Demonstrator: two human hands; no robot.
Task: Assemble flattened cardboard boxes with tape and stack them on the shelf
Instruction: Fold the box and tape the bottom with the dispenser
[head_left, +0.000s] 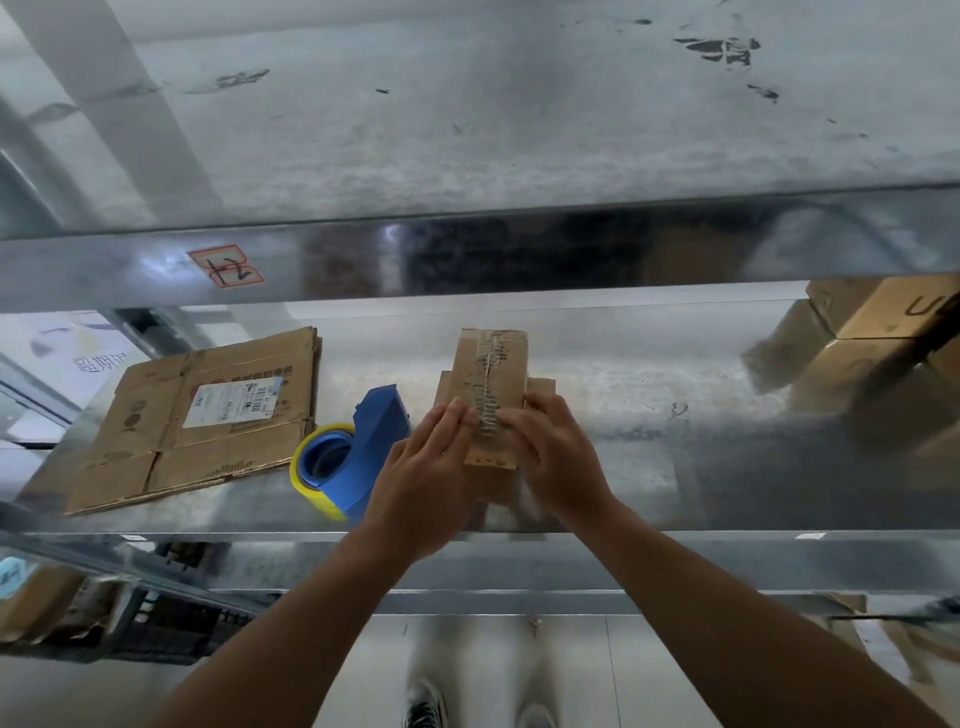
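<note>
Head view, left to right. A stack of flattened cardboard (197, 415) lies flat on the metal shelf (675, 405), with a white shipping label on its top sheet. Just beside it, to the right, stands a blue tape dispenser (376, 447) loaded with a yellow-rimmed roll. No hand is on it.

The left hand (421, 478) rests on the near left part of the small box (491, 374). Its fingers are nearly straight and press flat on the top panel without curling round anything. The small box sits on the shelf near the front edge, between the dispenser and the bare middle of the shelf. Torn tape residue runs along its centre seam. Loose flaps show at both lower sides.

The right hand (558, 457) mirrors the left, with its fingers laid over the near right part of the top. They look slightly bent and appear to be pressing. The hand is blurred, so a pinch cannot be ruled out.

Handling estimate: the box is light, empty and moderately stiff, but worn corrugate creases easily and the top flaps will spring open if released. Hold it by flat pressure on both flaps close to the seam, or by the side walls. Avoid the loose flaps and the ragged tape.

Assembled boxes (883, 322) are stacked at the far right of the shelf.
</note>
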